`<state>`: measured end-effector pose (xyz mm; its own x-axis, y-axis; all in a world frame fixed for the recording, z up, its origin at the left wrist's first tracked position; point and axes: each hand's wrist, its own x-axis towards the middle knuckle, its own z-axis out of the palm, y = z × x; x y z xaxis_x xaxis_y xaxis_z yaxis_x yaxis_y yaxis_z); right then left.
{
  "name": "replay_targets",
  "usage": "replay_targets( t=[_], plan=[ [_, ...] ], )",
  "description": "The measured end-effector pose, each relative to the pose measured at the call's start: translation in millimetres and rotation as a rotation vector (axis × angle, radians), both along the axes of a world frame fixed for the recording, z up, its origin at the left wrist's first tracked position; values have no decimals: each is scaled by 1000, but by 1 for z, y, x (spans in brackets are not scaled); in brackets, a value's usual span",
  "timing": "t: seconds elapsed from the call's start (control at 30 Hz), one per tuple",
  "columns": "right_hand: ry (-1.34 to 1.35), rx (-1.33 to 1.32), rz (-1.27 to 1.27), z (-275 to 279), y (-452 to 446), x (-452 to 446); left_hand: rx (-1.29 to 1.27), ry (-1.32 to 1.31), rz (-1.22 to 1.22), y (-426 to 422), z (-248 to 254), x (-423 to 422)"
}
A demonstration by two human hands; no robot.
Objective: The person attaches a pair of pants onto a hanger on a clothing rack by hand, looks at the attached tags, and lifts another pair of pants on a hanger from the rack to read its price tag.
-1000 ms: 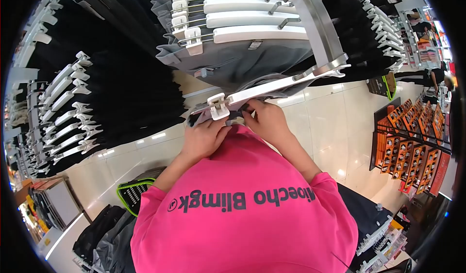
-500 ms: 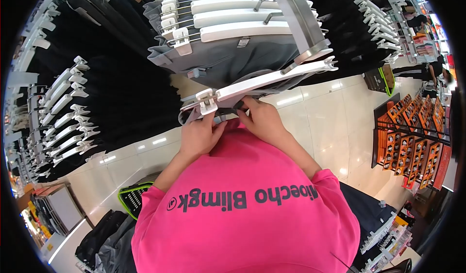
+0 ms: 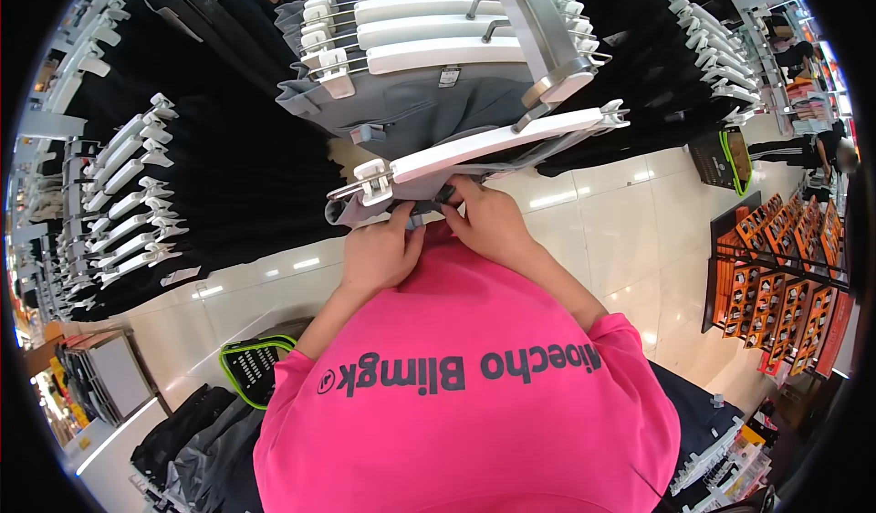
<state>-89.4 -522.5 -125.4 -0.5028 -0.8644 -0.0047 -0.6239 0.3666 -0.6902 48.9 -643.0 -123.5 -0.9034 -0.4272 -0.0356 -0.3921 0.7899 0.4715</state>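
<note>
Shifting leftward past the hands since the earlier frame, a long white plastic hanger [image 3: 484, 152] is sitting aslant in front, apparently hanging near the end of a flat silvery metal rail [image 3: 540, 29]. Its square white plastic clip [image 3: 372, 182] is gripping a thin grey fabric garment [image 3: 418, 186], which is hanging between the rail and the bright pink sweatshirt [image 3: 465, 413]. The bare left hand [image 3: 376, 259] is curling almost closed, seemingly pinching the garment's near edge just below the clip; the bare right hand [image 3: 493, 221] is bringing thumb and bent forefinger together on the same edge, just beside it. Handling seems to be midway: the garment is already hanging clipped at its left end, while neither hand is letting go, so releasing it is remaining undone. Fingertips are partly disappearing into folds, so how tightly they are pressing cannot be told. The garment's far side is hiding behind the hanger, its lower part is staying out of sight, and its right-end fastening is proving hard to make out.
</note>
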Motion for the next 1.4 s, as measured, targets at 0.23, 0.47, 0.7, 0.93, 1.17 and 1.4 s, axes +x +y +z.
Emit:
replay_targets(
  t=[0.23,0.47,0.7,0.93,1.17,1.4],
  plan=[
    [292,-178,33,11,1,-6,21,-44,-5,7,8,0],
    [452,-199,199,16,-4,-7,9,-23,-32,14,4,6],
    [385,8,349,29,-8,-10,4,24,-12,15,5,12],
    [270,298,451,-1,-15,-7,-26,167,-74,9,-4,21],
    [248,430,438,3,-30,-5,9,215,-78,5,-2,25],
    [301,432,386,-12,-28,-7,109,398,-112,-11,-6,37]
  ],
)
